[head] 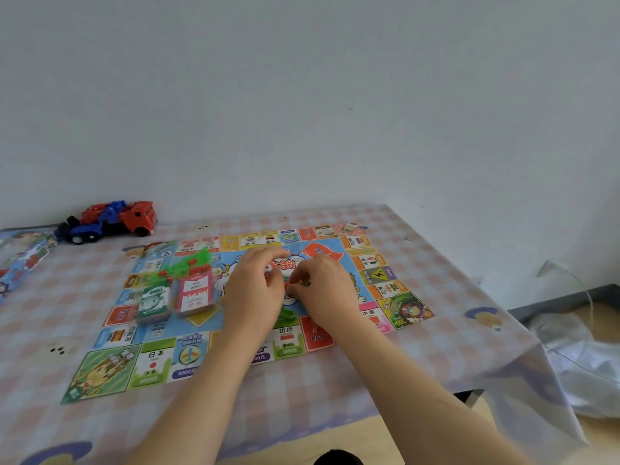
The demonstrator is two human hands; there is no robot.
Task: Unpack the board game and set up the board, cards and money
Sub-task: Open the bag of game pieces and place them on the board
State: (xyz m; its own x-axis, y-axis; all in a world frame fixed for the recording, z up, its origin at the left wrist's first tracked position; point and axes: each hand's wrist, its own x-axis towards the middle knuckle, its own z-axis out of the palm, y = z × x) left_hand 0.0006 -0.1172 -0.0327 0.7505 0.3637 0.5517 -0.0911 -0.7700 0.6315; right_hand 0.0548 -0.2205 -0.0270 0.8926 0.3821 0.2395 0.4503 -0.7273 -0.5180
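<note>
Head view: one game board [110, 370] lies flat on the worktop [302, 397]. Two wrapped packs sit on its left part, money [152, 303] and cards [196, 295]. Over its middle, the right hand [323, 293] has its fingers pinched on one small piece [304, 282]. The left hand [255, 290] curls its fingers beside it; I cannot tell whether they hold anything.

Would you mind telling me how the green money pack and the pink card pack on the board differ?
The money pack is green and printed with 1000, while the card pack is pink-red with a white panel. The money pack lies to the left, nearer the left edge of the board; the card pack lies nearer its middle. Both are small rectangular stacks lying flat, side by side on the board.
</note>
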